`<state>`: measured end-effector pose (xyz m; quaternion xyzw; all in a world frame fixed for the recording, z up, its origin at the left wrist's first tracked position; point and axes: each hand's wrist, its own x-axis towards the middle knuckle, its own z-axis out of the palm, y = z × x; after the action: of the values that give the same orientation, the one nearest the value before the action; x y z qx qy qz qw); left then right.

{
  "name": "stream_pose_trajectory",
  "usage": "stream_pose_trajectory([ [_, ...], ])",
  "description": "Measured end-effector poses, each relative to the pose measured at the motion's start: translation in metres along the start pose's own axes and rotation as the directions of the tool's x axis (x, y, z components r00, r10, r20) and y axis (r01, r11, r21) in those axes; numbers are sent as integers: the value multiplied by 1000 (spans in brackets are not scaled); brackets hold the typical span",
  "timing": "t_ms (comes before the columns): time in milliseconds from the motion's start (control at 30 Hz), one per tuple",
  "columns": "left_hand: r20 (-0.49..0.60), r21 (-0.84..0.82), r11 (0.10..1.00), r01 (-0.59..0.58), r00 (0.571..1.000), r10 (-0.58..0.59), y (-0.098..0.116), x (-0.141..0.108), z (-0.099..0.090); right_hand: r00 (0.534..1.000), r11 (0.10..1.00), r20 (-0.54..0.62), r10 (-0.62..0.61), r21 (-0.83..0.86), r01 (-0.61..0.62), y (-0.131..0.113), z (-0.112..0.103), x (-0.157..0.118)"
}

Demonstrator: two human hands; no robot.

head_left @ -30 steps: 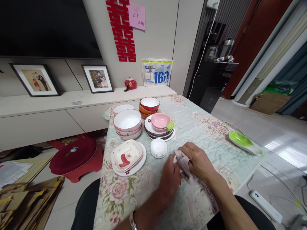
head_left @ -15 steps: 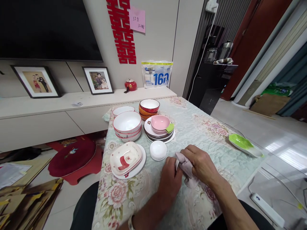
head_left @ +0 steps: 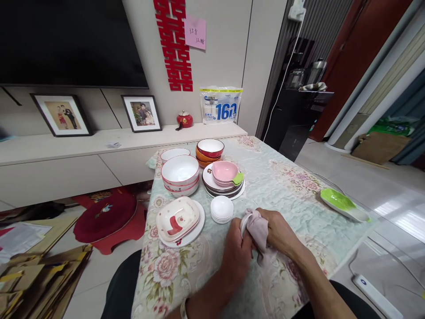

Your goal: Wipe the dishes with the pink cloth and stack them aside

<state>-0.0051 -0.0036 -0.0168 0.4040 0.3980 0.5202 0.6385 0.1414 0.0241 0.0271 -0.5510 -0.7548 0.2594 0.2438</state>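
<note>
My left hand (head_left: 236, 248) is closed on a small white dish (head_left: 244, 225), whose rim shows beside the thumb. My right hand (head_left: 277, 228) is closed on a greyish-pink cloth (head_left: 258, 228) pressed against that dish. Just left of both hands sits a stack of small white dishes (head_left: 222, 208). Behind it, a pink bowl (head_left: 225, 172) with a green tab rests on stacked plates (head_left: 212, 179). A rectangular bear-patterned dish (head_left: 177, 217) lies on a white plate (head_left: 198, 228).
On the floral tablecloth (head_left: 299, 212) also stand large white bowls (head_left: 180, 170), red and orange bowls (head_left: 210, 148), and a green leaf-shaped dish (head_left: 341, 203) near the right edge. A red stool (head_left: 106, 217) is left of the table.
The cloth has been lifted and bunched over the dish, and more of the dish's rim shows. My right hand has turned around it. The whole view has shifted slightly.
</note>
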Motion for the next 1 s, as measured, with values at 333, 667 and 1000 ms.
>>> stream_pose_trajectory([
  [333, 10, 402, 914, -60, 998, 61, -4, 0, -3, 998, 911, 36, -50, -408, 60, -23, -8, -8],
  [667, -39, 241, 970, -40, 998, 51, -6, 1, 0, 994, 1000, 107, 17, -27, -14, -5, -7, -4],
  [1000, -8, 357, 929, -93, 995, 103, -2, -2, -2, 1000, 939, 27, 10, -345, -1, -20, -8, -8],
])
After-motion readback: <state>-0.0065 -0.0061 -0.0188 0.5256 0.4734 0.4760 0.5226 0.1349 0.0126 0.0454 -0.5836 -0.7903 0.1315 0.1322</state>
